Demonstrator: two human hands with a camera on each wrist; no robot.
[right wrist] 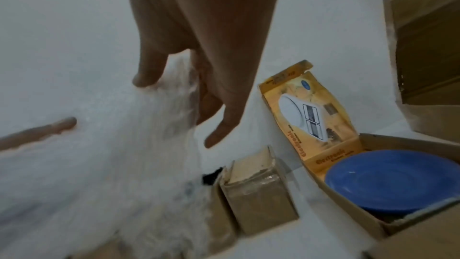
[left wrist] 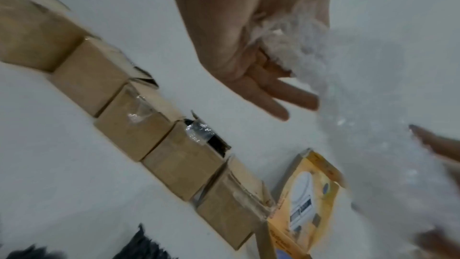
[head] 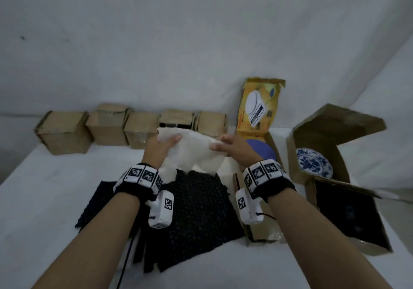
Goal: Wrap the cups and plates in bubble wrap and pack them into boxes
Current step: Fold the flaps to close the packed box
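**Two hands hold up a white sheet of bubble wrap over a tabletop of boxes and plates**

A person's left hand (head: 164, 145) and right hand (head: 228, 147) lift a sheet of white bubble wrap (head: 194, 152) between them, each pinching one upper corner. In the left wrist view the thumb and forefinger close on the bunched edge while the other fingers (left wrist: 278, 94) stretch out loose. In the right wrist view the thumb (right wrist: 149, 70) presses the sheet against the curled fingers.

The sheet hangs just above a dark bubble wrap sheet (head: 199, 212) lying flat on the white tabletop (head: 44, 199). It looks very light, soft and floppy, so it probably needs holding at two corners to stay spread. It may also be slick, so a firm pinch on the edge seems wise.

Just to the right of the dark sheet, an open yellow scale box (head: 259, 108) holds a blue plate (right wrist: 393, 180). Further right, a large brown box (head: 317, 145) holds a blue-and-white patterned plate (head: 314, 162). Both plates look hard and breakable and are best gripped at the rim. Behind the dark sheet stands a row of small cardboard boxes (head: 107, 125).

Only the head view shows the patterned plate and the spread dark sheet. Only the wrist views show the finger grips. The right wrist view shows the blue plate most fully. No cup is visible.
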